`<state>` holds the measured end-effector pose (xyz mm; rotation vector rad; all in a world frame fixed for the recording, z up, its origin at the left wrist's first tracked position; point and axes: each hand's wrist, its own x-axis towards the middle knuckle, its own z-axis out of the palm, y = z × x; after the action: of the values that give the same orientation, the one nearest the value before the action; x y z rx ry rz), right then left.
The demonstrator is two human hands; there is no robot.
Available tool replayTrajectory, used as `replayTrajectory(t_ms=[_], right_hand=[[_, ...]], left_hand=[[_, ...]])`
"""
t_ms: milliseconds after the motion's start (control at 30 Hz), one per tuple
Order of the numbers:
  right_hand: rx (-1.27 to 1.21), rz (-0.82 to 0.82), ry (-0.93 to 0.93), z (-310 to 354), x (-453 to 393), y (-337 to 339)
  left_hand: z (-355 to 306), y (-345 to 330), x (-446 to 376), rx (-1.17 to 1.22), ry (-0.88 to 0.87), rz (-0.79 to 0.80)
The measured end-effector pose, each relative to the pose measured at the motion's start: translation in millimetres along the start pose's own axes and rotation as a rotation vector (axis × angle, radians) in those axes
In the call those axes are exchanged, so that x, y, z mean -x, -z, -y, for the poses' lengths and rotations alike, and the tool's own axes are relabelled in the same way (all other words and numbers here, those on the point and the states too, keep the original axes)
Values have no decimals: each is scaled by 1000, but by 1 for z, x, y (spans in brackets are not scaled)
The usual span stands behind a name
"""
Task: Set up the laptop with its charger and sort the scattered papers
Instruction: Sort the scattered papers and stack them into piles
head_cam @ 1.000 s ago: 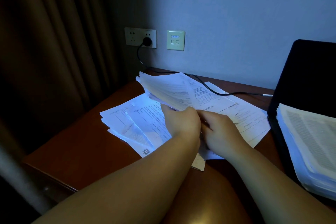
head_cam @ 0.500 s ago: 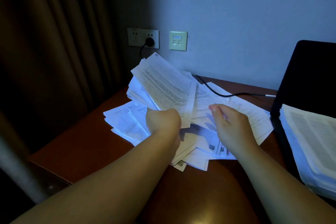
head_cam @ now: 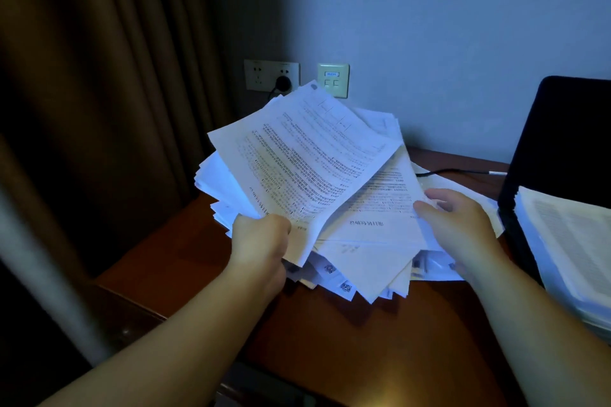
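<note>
White sheets that lay half spread on the tabletop (head_cam: 347, 340) half a second ago are now gathered into one loose bundle of papers (head_cam: 317, 182), lifted higher and tilted up toward the wall. My left hand (head_cam: 259, 241) has its grip closed around the bundle's lower left corner, at about seven o'clock of the stack, fingers curled under and thumb on top. My right hand (head_cam: 459, 225) has slid out to the right edge, at about three o'clock, where thumb and fingers pinch the sheets.

The papers are printed with dense lines of text, the top sheet bowed and fanned above the rest. Lower edges hang ragged and uneven, several showing small square codes near the tabletop. A few sheets stay flat on the tabletop beneath, toward the right.

At two o'clock the dark laptop (head_cam: 562, 142) stands open with another stack of pages (head_cam: 568, 241) on it. The black cable (head_cam: 459, 172) runs from it behind the bundle toward the wall socket (head_cam: 271, 76) at eleven o'clock.
</note>
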<state>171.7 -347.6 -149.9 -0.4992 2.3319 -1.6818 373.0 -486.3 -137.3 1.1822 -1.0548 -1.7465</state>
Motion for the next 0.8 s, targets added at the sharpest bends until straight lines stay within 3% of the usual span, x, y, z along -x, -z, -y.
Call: replayTrajectory(t_ms=[167,333,567,800], right_hand=[[-286,238,-159,3,6,24],[-319,332,-77,2,10,33],[-385,263,75,17,26,26],[-399,180,62,15,38,23]], left_hand=[[-1,10,1,43,-108,143],[-5,20,6,53,-108,303],[-3,25,10,104,-112,315],[10,9,-1,131,-68,338]])
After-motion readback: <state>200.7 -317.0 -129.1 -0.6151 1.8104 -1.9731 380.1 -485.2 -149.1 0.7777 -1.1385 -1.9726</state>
